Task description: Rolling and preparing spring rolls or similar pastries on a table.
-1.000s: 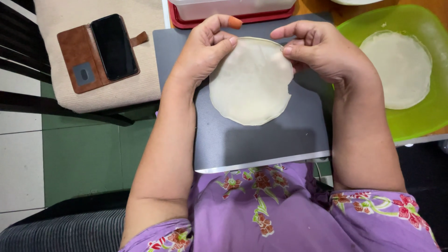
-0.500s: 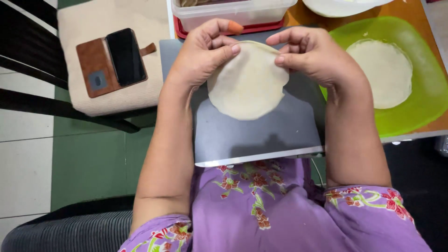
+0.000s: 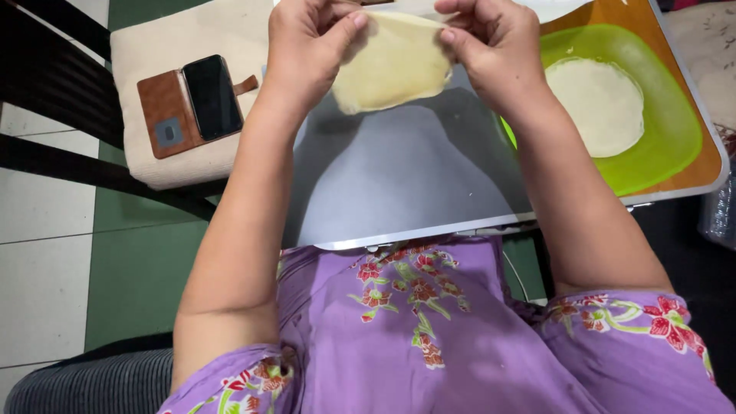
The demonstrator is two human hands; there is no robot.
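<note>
A thin, pale round dough wrapper (image 3: 395, 65) hangs lifted above a grey metal board (image 3: 406, 184) that rests in front of me. My left hand (image 3: 310, 46) pinches its upper left edge between thumb and fingers. My right hand (image 3: 494, 46) pinches its upper right edge. The wrapper's lower part droops toward the board without lying flat on it. A second round wrapper (image 3: 602, 103) lies flat on a lime green tray (image 3: 675, 146) to the right.
A phone (image 3: 211, 96) in an open brown wallet case (image 3: 165, 115) lies on a beige chair cushion (image 3: 176, 46) at the left. The green tray sits on an orange-brown table (image 3: 709, 165). Green and white floor tiles show at lower left.
Both hands have peeled the wrapper up off the grey board, where it lay flat a second ago, and now hold it by its top edge. The camera view has moved closer.
</note>
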